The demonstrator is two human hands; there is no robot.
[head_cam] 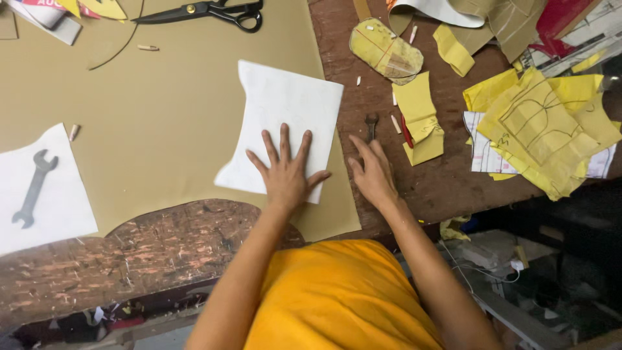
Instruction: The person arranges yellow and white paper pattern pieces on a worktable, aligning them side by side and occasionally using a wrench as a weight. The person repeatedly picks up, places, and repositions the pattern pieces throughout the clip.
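The left hand should press flat, fingers spread, on the white pattern so it cannot slip on the tan sheet, while the right hand rests open on the desk.

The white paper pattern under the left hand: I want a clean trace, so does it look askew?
Yes. The white paper pattern lies tilted on the tan sheet, its lower right corner at the sheet's edge.
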